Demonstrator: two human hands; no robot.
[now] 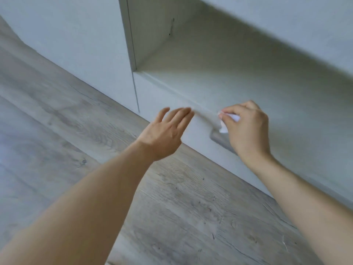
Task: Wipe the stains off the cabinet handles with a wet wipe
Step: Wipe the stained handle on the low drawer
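Note:
A low white cabinet drawer front (196, 134) runs diagonally across the view. Its handle is a recessed cut-out (219, 139) in the drawer's lower edge, partly hidden behind my right hand. My right hand (246, 129) grips a crumpled white wet wipe (224, 123) and holds it against the drawer face just above the handle recess. My left hand (168, 131) hovers with straight fingers to the left of the wipe, its fingertips near the drawer's top edge; I cannot tell whether they touch it. The frame is motion-blurred.
Above the drawer lies an open white shelf niche (219, 73), with a tall cabinet door (76, 35) to the left. Grey wood-look flooring (76, 131) fills the lower left.

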